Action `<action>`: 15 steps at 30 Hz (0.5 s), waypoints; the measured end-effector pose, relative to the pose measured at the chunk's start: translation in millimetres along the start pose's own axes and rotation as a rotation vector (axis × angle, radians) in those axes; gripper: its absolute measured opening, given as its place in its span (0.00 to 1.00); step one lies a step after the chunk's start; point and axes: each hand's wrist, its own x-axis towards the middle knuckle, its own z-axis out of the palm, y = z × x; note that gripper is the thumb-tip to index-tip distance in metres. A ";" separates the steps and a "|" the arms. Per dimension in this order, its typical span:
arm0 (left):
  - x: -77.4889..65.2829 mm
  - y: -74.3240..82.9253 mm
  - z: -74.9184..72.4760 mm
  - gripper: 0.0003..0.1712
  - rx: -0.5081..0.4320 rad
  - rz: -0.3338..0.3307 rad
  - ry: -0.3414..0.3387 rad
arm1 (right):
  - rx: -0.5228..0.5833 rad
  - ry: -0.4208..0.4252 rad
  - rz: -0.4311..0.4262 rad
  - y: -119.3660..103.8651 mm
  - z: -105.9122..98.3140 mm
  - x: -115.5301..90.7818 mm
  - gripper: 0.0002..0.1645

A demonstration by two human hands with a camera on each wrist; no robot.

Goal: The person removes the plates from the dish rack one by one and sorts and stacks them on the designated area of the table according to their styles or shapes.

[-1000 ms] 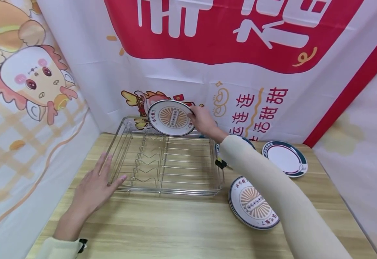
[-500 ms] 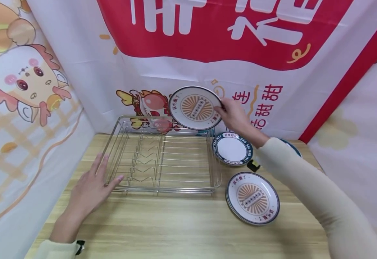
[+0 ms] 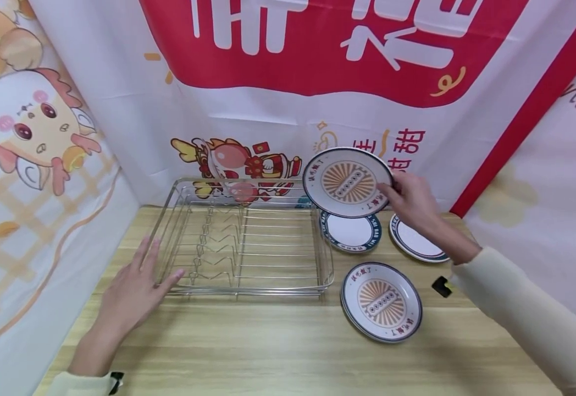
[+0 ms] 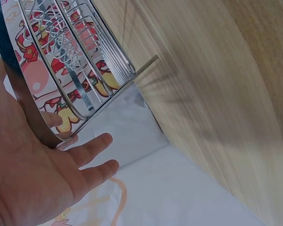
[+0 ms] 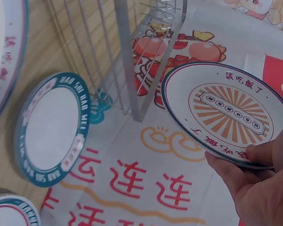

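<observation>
My right hand (image 3: 414, 204) pinches the right edge of a white plate (image 3: 347, 184) with a dark rim and an orange sunburst print. Thumb on the face and fingers beneath, as the right wrist view shows, it holds the plate (image 5: 231, 110) tilted in the air. Below it in the head view lies a green-rimmed plate (image 3: 349, 234), partly covered by the raised one. My left hand (image 3: 132, 283) is spread at the left side of a wire dish rack (image 3: 278, 242). In the left wrist view its fingers (image 4: 92, 149) are nearly straight beside the rack's end rail (image 4: 115, 94).
A stack of sunburst plates (image 3: 382, 302) sits on the wooden table (image 3: 248, 346), right of the rack's front corner. Farther right lies another green-rimmed plate (image 3: 419, 242), partly behind the right wrist. A printed cloth (image 3: 268, 110) hangs close behind the rack.
My right hand has carried the sunburst plate rightward from above the rack's back to over the green-rimmed plate. The left hand stays beside the rack.
</observation>
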 end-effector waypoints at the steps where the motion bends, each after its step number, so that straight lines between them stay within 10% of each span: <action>1: -0.1 -0.4 -0.2 0.56 0.000 0.001 0.002 | -0.007 0.005 0.005 3.5 -3.5 -5.9 0.17; 15: -1.6 -1.2 -1.2 0.56 0.002 0.001 0.003 | -0.157 0.002 0.108 58.4 -30.2 -73.8 0.14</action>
